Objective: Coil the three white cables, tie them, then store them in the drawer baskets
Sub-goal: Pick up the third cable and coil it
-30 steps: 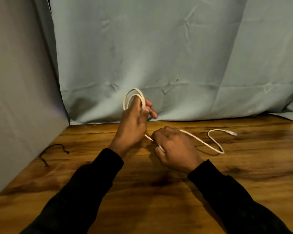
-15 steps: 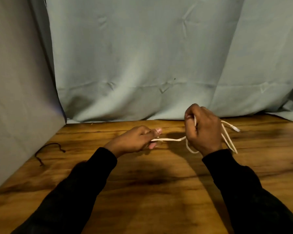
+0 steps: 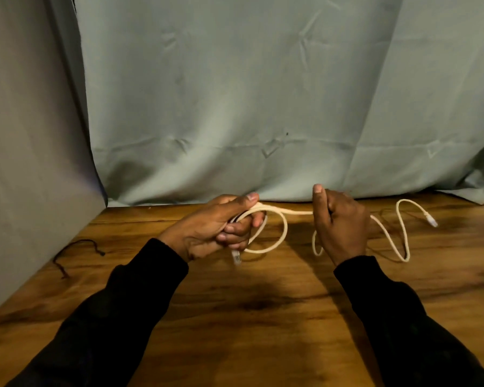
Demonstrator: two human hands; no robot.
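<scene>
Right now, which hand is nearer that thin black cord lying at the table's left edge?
Left. The left hand is mid-table, right of the thin black cord; the right hand is farther right still.

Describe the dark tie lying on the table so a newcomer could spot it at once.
Start at the grey panel on the left, where it meets the wooden table. Beside that edge lies a thin dark cord, bent in an arch. Unlike the white cable, it is dark and no hand touches it.

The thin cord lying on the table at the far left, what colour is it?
The thin cord is black or very dark, seen in the head view.
</scene>
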